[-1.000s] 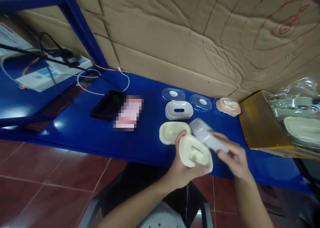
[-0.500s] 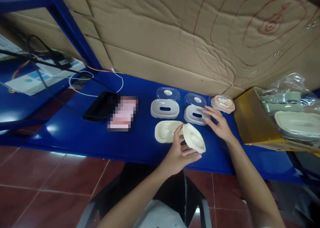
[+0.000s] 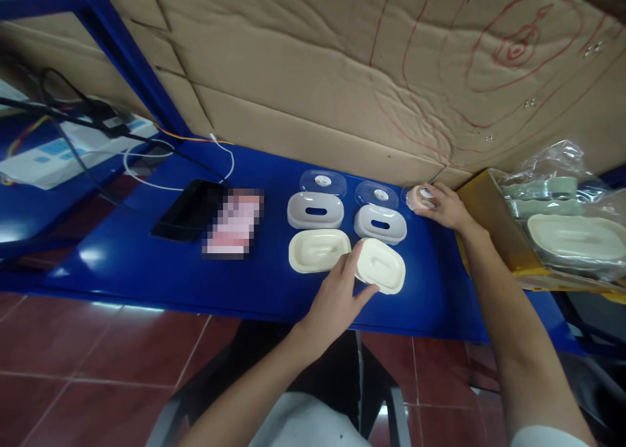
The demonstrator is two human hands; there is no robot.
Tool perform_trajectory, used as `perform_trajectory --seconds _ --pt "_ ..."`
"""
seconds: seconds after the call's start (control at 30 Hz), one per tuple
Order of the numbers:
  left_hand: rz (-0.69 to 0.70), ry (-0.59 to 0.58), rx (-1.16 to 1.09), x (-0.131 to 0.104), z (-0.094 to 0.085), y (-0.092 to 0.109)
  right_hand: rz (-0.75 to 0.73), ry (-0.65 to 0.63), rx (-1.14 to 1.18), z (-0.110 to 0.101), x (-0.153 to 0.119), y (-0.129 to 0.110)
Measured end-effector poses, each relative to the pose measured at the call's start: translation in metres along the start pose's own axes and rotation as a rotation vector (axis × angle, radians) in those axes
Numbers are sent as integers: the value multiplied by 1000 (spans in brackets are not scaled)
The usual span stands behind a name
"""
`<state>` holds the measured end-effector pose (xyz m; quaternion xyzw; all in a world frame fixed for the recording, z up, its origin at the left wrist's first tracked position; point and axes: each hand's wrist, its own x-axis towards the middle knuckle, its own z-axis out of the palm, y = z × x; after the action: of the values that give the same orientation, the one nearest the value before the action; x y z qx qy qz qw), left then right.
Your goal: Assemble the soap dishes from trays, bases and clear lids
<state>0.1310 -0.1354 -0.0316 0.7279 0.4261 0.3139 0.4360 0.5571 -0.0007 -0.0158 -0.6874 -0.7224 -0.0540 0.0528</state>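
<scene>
My left hand grips the near left side of a cream oval dish, which lies almost flat at the table's front; the thumb is on its near edge. Left of it is a second cream oval dish with a raised middle ridge. My right hand reaches to the back right, its fingers curled over a peach oval dish on a clear lid; the hand hides much of that dish. Two white slotted oval pieces sit behind the cream dishes, with labelled clear lids behind them.
A cardboard box at the right holds bagged green and cream dishes. On the left of the blue table lie a black tray-like object, a blurred pink item and cables. Cardboard lines the back.
My left hand has lowered the tilted cream dish to nearly flat. My right hand has moved from the right white piece to the peach dish at the back right.
</scene>
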Motion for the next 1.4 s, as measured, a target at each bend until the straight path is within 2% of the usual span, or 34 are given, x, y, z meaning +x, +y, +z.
perform_trajectory --seconds 0.1,0.23,0.33,0.5,0.57,0.6,0.67,0.77,0.83,0.9,0.97,1.03,1.13,1.2,1.23,1.3,1.33,1.4 --pt "40 37 106 -2 -6 -4 59 -36 98 -9 -24 -11" --pt "83 82 208 -5 -9 -11 44 -117 261 -30 -54 -20" --pt "94 113 249 -7 -7 -15 83 -103 320 -35 -43 -21" --pt "126 116 275 -14 -4 -18 169 -118 341 -21 3 -25" --pt "124 83 270 -19 -6 -17 210 -93 328 -22 -1 -32" --pt "121 67 258 -22 -7 -16 227 -69 318 -25 -12 -38" --pt "116 40 216 -30 -8 -13 268 17 299 -32 -52 -58" --pt "128 9 103 -41 -6 -8 379 210 261 -36 -137 -109" --pt "132 -7 13 -46 -1 -3 373 207 230 -27 -187 -147" --pt "124 -32 -77 -48 3 2 326 229 217 -15 -216 -174" --pt "103 -64 -166 -48 3 6 311 272 231 -7 -225 -185" --pt "83 -88 -249 -49 0 9 380 312 276 -9 -223 -185" --pt "42 -125 -389 -53 -7 9 595 343 437 -27 -220 -189" --pt "-54 -159 -567 -54 -8 7 671 394 553 -41 -225 -206" --pt "-116 -188 -695 -53 -8 7 656 435 598 -47 -228 -219" --pt "-203 -245 -986 -47 -8 7 516 503 704 -53 -233 -253" --pt "-215 -264 -1115 -44 -8 7 414 509 776 -55 -234 -271" --pt "-195 -244 -1257 -35 -11 10 213 440 918 -54 -232 -300"
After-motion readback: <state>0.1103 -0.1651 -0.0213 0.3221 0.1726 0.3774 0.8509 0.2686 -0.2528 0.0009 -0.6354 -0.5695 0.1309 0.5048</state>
